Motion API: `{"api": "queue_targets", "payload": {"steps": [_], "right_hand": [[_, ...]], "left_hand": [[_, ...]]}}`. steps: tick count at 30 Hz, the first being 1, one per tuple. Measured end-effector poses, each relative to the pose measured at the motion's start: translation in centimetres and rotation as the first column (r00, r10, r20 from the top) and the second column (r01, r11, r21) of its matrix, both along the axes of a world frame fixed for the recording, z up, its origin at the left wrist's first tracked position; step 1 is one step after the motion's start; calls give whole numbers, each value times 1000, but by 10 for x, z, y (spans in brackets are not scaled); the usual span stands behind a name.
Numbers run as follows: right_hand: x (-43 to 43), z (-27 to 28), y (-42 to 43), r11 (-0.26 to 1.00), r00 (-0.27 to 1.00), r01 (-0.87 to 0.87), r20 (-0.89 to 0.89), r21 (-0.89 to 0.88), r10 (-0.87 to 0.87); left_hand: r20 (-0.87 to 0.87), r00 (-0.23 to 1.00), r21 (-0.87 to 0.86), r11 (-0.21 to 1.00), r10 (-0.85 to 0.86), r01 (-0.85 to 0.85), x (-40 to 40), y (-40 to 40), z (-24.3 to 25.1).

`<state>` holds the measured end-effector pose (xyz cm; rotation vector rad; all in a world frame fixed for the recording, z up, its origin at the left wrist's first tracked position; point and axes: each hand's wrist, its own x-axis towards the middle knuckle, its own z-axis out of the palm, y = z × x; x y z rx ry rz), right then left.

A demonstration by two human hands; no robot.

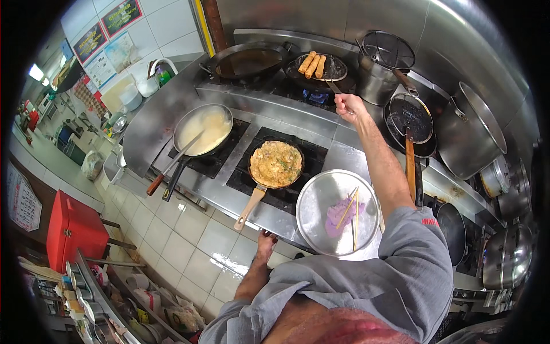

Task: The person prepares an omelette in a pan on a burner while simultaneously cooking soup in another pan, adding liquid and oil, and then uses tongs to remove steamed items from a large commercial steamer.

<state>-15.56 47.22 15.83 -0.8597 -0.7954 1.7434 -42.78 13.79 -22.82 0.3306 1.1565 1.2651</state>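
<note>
My right hand [350, 106] grips the metal handle of a round skimmer [337, 71] at the back burner. Several golden fried rolls [313, 63] lie on the skimmer, which is held over a dark pan [296, 77]. Under that pan a blue gas flame [316, 96] burns. Down at the stove's front edge is my left hand [266, 244], its fingertips partly hidden beneath the edge, so what they touch is unclear. A thick omelette-like cake [276, 163] fills a small frying pan with a tan handle [250, 207], just ahead of my left hand.
Steam rises from a pan of pale liquid [205, 131] with a wooden-handled ladle [172, 165] resting in it. A steel bowl [307, 232] holds purple paste [339, 217] and chopsticks [355, 223]. A dark wok [249, 60], strainers [409, 118] and a large pot [468, 133] stand around.
</note>
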Motion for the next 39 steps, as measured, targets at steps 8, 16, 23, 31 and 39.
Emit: {"api": "queue_targets", "payload": {"steps": [8,16,23,31,39], "right_hand": [[15,-2,17,999,999,-53,2,-9,53],[33,-13,48,986,968,-139,223,92,116],[9,3,50,964,949,-242,236,109,211],[-148,118,-138,890,898,-382,326,249,294],[-426,86,-349,668,695,-715,105,207,711]], "left_hand": [[-252,966,-207,978,-52,-2,-45,-63,-27],[-817,413,-451,892,-402,-24,-123,-226,-113],[-682,725,-598,646,-98,-475,-94,-315,-56],[-644,764,-596,654,-43,-466,-161,-366,-54],[-717,694,-463,700,66,-545,-264,-476,-36]]}}
